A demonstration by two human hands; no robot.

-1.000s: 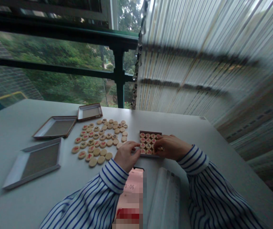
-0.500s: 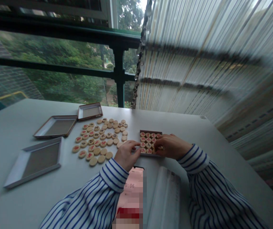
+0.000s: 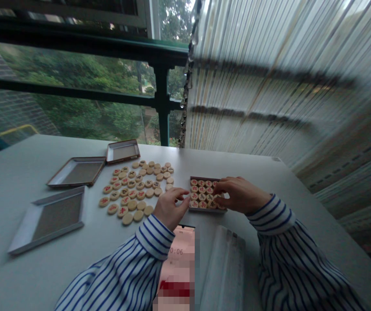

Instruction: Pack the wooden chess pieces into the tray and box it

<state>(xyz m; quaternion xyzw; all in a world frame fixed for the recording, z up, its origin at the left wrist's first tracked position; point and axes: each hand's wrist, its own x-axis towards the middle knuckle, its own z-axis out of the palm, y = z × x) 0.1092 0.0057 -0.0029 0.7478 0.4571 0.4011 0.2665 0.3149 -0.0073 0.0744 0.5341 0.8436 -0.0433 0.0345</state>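
A: What's changed since half a second ago?
B: The right hand has slid rightward, uncovering more lettered wooden discs below its fingertips, in the box.
A: Is it gripping one?
B: I can't tell; its thumb and fingers curl over the box's right side.
A: And the left hand?
B: Released, fingers curved beside the box's left edge. Smooth, round loose discs spread beyond them to the left.
A: Farther left?
B: Shallow, rectangular trays, pale-walled with grey-brown floors, on the counter.
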